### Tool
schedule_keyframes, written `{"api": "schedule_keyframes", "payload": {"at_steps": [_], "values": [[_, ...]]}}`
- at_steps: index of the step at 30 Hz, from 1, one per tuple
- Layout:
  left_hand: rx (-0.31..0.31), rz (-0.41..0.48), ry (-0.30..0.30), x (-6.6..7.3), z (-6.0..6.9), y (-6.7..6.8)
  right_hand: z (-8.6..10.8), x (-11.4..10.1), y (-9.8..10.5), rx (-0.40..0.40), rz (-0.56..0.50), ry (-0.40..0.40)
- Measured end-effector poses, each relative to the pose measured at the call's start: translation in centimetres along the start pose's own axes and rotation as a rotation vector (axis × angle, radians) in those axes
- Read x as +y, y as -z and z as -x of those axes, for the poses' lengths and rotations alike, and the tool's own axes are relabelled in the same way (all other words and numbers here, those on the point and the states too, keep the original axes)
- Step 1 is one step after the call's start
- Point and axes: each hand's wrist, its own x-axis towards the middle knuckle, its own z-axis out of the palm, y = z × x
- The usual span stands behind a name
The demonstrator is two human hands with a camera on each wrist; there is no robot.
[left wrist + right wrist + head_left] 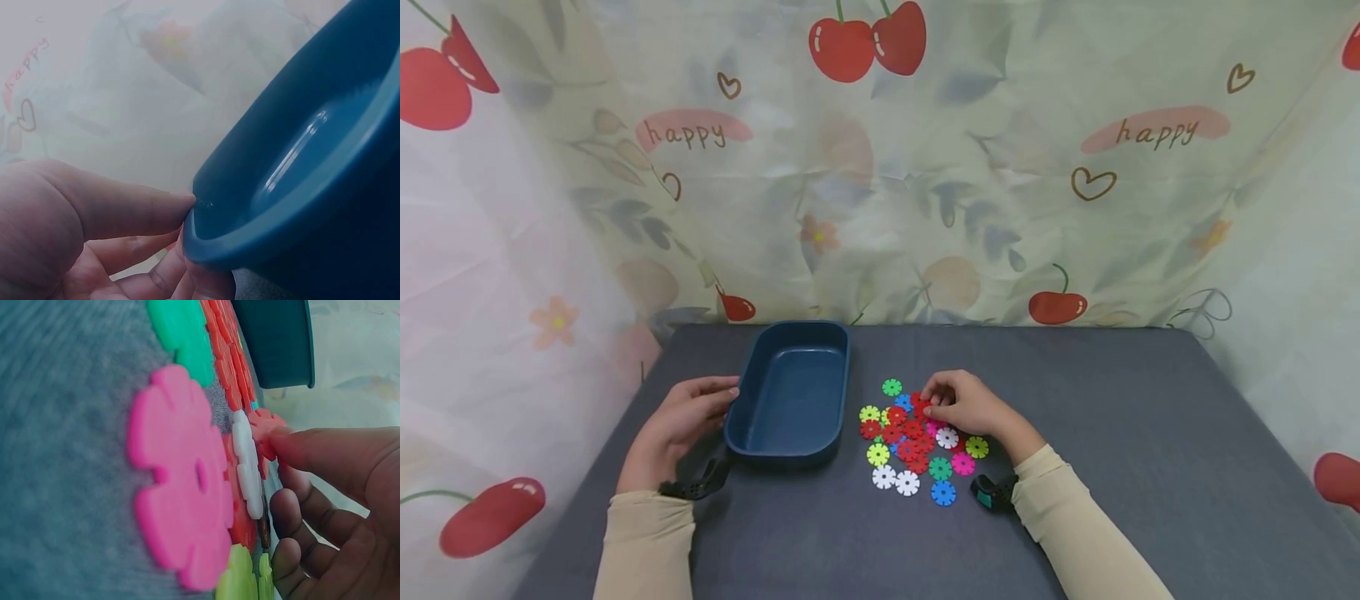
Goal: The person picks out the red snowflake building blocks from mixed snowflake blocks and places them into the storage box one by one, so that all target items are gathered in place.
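Note:
A deep blue plastic tray (786, 454) stands on the left of the grey table. At its left side, my left hand (688, 417) holds the rim; in the left wrist view the thumb (150, 209) meets the rim's edge, with fingers below it. To the tray's right lies a pile of notched, flower-shaped interlocking discs, among them a pink disc (963, 463), a blue disc (943, 492) and a white disc (907, 482). Over the pile's far right part, my right hand (973, 408) pinches a red interlocking disc (265, 425). Its fingertips partly hide that disc.
The grey table (1120, 417) reaches back to a patterned cloth (895, 167) printed with cherries and "happy". More of this cloth hangs at both sides. A green disc (892, 387) lies at the pile's far edge. Black wrist straps (696, 483) sit on both arms.

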Motion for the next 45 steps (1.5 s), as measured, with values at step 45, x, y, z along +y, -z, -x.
{"api": "schedule_keyframes", "payload": {"at_steps": [45], "values": [[0.05, -0.003, 0.031, 0.4, 0.0, -0.3, -3.8, -8.3, -6.5, 0.121, -0.458, 0.014]]}}
